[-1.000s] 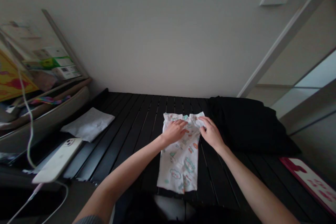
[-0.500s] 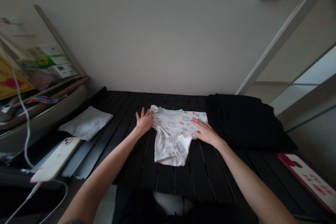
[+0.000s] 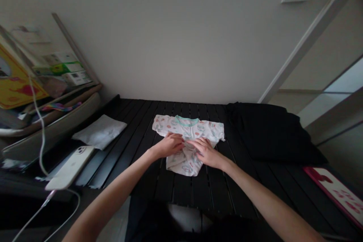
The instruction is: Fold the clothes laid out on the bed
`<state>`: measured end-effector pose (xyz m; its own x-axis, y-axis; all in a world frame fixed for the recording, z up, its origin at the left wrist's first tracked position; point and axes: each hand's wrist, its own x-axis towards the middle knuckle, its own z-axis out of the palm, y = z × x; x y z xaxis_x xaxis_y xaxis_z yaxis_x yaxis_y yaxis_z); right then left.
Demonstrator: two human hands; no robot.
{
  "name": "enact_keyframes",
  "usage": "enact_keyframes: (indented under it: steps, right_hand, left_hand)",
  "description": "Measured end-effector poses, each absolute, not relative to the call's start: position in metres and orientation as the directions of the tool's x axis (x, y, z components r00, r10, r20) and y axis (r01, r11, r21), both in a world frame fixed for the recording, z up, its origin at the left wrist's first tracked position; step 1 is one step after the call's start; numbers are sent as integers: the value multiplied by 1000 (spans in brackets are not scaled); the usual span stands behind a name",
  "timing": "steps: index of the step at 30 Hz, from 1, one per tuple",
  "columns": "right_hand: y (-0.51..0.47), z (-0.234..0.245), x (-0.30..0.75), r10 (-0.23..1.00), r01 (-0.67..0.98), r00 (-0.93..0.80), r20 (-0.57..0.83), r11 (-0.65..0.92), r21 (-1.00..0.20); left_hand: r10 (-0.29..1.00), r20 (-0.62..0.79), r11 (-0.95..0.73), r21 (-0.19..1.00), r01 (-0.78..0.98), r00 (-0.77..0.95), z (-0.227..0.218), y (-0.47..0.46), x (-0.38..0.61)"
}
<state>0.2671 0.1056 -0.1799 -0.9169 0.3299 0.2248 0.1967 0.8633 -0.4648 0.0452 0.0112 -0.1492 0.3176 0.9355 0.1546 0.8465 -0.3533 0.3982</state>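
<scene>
A small white baby shirt (image 3: 192,131) with a mint-green neckline and a coloured print lies spread on black slats, its neck towards the wall. Both short sleeves stretch out to the sides, while the lower part looks creased. On the left half of its middle rests my left hand (image 3: 169,145), open, fingers lying on the cloth. My right hand (image 3: 206,152) is open too, its fingers stretched over the cloth just to the right. The fingertips of the two hands come close together and hide part of the shirt's front.
Black slats (image 3: 136,128) form the surface against a pale wall (image 3: 181,45). Folded grey cloth (image 3: 100,131) and a white phone (image 3: 70,168) on a cable lie left. Black folded fabric (image 3: 275,132) and a red-edged white board (image 3: 337,193) are right. A filled organiser (image 3: 53,124) stands far left.
My hands have moved inward from the shirt's two sides to its middle. The left sleeve, bunched before, now lies stretched out. The view has shifted slightly.
</scene>
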Motion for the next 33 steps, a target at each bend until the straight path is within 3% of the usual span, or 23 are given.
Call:
enact_keyframes:
  steps: [6,10,13,16,19,21,24,28,33]
  right_hand:
    - [117,-157,303,329,116,-917,226,762,-637]
    - [117,-135,343,278,142,-959,59,648,-748]
    - [112,-133,378,303,296,-945,-121,640,-709]
    - [100,-136,403,435,465,-879,-197,687,-558]
    - [74,-131,395,522,498,-851,-61,764,-411]
    - [48,-127,367,506,450,-860,63,811,-374]
    - [1,-131,306,425,330,-889,168,851,-408]
    - [-51,-155,228,431,326,-870,240,867,-376]
    - [-78,-167,184,510,451,-838,194,847,-282]
  left_hand:
    - [955,89,-294,367,882,281,-137,-40,31]
    - [970,49,-243,289,926,239,-136,-72,14]
    - [975,32,-218,342,914,221,-131,-96,2]
    - [955,-8,-263,442,858,297,-124,-111,-9]
    - [958,61,-274,481,833,280,-126,-101,-16]
    - [977,153,-202,466,862,146,-133,-79,-18]
    - [966,216,41,409,912,-141,-150,-33,-21]
    - [869,118,429,300,852,-480,-168,21,-27]
    - [870,39,455,316,832,-491,-172,42,-34]
